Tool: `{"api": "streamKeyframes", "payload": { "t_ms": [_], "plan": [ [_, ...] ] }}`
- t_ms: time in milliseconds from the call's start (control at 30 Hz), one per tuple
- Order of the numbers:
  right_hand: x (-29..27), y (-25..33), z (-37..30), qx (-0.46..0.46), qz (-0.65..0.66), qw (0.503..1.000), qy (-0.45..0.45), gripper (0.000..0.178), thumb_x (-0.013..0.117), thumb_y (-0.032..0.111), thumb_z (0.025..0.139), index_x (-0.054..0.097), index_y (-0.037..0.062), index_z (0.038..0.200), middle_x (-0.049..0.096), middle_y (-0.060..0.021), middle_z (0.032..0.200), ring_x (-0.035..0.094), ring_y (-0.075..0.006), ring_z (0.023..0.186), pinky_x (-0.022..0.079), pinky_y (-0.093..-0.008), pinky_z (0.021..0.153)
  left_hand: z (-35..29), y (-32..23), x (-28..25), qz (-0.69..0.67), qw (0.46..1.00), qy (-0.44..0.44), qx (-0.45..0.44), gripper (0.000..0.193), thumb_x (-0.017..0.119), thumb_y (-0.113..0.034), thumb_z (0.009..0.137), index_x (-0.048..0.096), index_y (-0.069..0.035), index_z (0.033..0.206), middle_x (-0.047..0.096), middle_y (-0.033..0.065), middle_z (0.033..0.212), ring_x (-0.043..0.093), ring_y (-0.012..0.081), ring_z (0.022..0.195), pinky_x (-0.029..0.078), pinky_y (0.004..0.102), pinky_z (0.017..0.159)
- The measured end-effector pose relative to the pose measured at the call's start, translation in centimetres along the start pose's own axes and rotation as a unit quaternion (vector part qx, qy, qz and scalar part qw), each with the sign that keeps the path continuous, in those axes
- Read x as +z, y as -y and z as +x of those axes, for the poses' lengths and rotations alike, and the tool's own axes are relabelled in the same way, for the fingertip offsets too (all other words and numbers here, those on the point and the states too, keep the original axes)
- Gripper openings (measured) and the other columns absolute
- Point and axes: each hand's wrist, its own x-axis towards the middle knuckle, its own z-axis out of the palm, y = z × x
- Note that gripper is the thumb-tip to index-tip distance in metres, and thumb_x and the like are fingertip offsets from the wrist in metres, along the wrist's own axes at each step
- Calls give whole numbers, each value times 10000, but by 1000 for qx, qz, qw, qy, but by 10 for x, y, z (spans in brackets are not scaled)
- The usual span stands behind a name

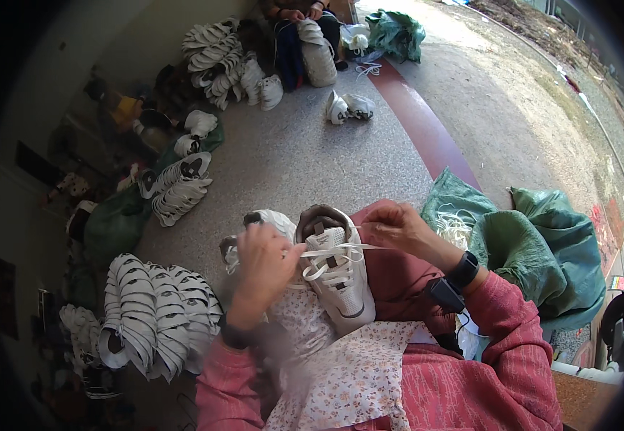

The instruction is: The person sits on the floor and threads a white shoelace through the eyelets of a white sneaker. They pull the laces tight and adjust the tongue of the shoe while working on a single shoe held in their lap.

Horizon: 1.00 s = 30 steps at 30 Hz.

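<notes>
A white sneaker [353, 298] with a grey-brown collar rests on my lap, its opening away from me. Its white shoelace [369, 247] lies in loops over the tongue and stretches out to both sides. My right hand [404, 228] is closed in a pinch on the lace at the right of the collar. On the other side, my left hand [263, 271], slightly blurred, has its fingers closed at the lace's left part. Behind it, another white shoe [274, 219] is partly hidden.
Nested stacks of white shoe uppers [155, 312] stand at my left. Green sacks [534, 251] lie at my right, with a bundle of white laces [453, 228] beside them. A pair of shoes [349, 108] sits on the grey floor ahead. Farther off, another person's hands [303, 14] hold stacked shoes.
</notes>
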Motion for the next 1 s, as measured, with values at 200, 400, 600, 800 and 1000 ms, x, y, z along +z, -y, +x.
{"api": "streamKeyframes", "payload": {
  "t_ms": [200, 400, 600, 800, 1000],
  "plan": [
    [6, 15, -4, 97, -10, 992, 81, 180, 647, 167, 977, 688, -3, 932, 595, 25, 723, 513, -35, 618, 416, -209, 541, 21, -20, -6, -52, 986, -131, 90, 174, 770, -129, 780, 678, -70, 915, 595, 58, 930, 553, 259, 981, 387, 412, 907],
    [3, 19, -5, 112, -36, 985, 127, 191, 654, 205, 948, 678, 18, 920, 580, 41, 710, 516, -34, 614, 411, -202, 537, 39, -29, 30, -293, 947, 64, 114, 152, 729, -29, 811, 686, -7, 956, 621, 68, 937, 630, 227, 812, 500, 317, 721],
    [5, 27, 1, 168, -19, 980, 101, 200, 645, 235, 955, 674, 42, 906, 597, 41, 732, 538, -38, 619, 430, -193, 544, 40, -26, 39, -461, 874, 155, -8, 102, 712, -28, 868, 701, -11, 969, 587, -30, 909, 561, 60, 809, 466, 220, 715],
    [4, 13, 4, 152, -7, 983, 101, 249, 635, 269, 984, 656, 33, 907, 614, 14, 754, 574, -48, 622, 467, -203, 536, 39, -28, 40, -465, 873, 146, -5, 104, 719, -35, 859, 700, -12, 958, 573, -34, 894, 550, 54, 792, 457, 221, 699],
    [2, 15, 9, 173, -14, 978, 114, 245, 647, 268, 984, 663, 27, 939, 629, -12, 754, 606, -89, 623, 492, -227, 545, 36, -27, 44, -417, 902, 102, 39, 92, 716, -36, 854, 685, -5, 935, 578, 4, 874, 577, 91, 774, 464, 235, 694]
  ]
}}
